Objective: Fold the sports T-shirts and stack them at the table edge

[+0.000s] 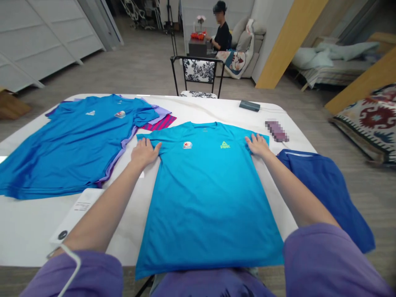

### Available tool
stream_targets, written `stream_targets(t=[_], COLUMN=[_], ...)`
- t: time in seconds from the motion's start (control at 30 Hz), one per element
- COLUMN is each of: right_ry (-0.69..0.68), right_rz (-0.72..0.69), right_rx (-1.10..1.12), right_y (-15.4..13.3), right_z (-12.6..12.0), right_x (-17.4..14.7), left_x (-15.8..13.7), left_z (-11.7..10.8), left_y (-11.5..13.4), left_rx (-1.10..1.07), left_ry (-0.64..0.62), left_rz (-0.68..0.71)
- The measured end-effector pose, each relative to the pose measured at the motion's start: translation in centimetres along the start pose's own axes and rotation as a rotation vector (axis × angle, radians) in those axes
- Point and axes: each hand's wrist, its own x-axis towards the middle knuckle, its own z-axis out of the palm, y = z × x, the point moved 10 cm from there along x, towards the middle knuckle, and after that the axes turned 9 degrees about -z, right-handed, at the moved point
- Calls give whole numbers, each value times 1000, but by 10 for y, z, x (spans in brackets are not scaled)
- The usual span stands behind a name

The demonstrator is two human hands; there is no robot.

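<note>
A bright blue T-shirt (210,198) with two small chest logos lies spread face up in front of me, its collar away from me and its hem over the near table edge. My left hand (144,152) rests flat on the left sleeve, fingers apart. On the opposite sleeve lies my right hand (257,144), also flat with fingers spread. To the left, another blue T-shirt (89,144) lies on top of purple and red-striped garments. A dark blue garment (318,185) sits at the right, beside my right forearm.
The white table (24,231) carries a white device (77,210) under my left forearm, a dark case (250,106) and a blurred phone-like object (277,131). Beyond the far edge stands a patterned chair (199,71). A person (222,35) sits at the back near a sofa.
</note>
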Motion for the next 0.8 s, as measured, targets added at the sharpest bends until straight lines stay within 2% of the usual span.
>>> stream_targets(t=[0.07,0.1,0.17,0.2,0.27,0.33,0.4,0.53,0.63,0.7,0.8], right_ry=[28,53,78,62,-11,-76,-75,-20,2,111,321], right_rz=[63,59,-46,-136,-293,-345,-338,-346,-350,-344,-409], right_rx=[-39,-68,-131,-150,-153,-136,-128,-123,-74,-24,25], right_y=[9,6,-20,-38,-72,-90,-93,-86,-82,-85,-115], right_z=[0,-2,-6,-4,6,17,22,21,11,-8,-34], right_x=[-2,-1,8,15,30,45,59,79,83,79,58], left_x=[-2,-2,1,4,15,32,53,84,84,62,-9], left_z=[-4,-8,-8,-2,21,46,62,69,49,22,-19], left_y=[-12,-6,28,51,91,114,123,127,120,104,60], left_rx=[57,83,114,116,101,92,84,-12,-206,-304,-338], left_ry=[58,105,161,145,23,-100,-142,-159,-128,-17,183], left_rz=[-57,-41,108,213,366,397,385,396,358,323,255])
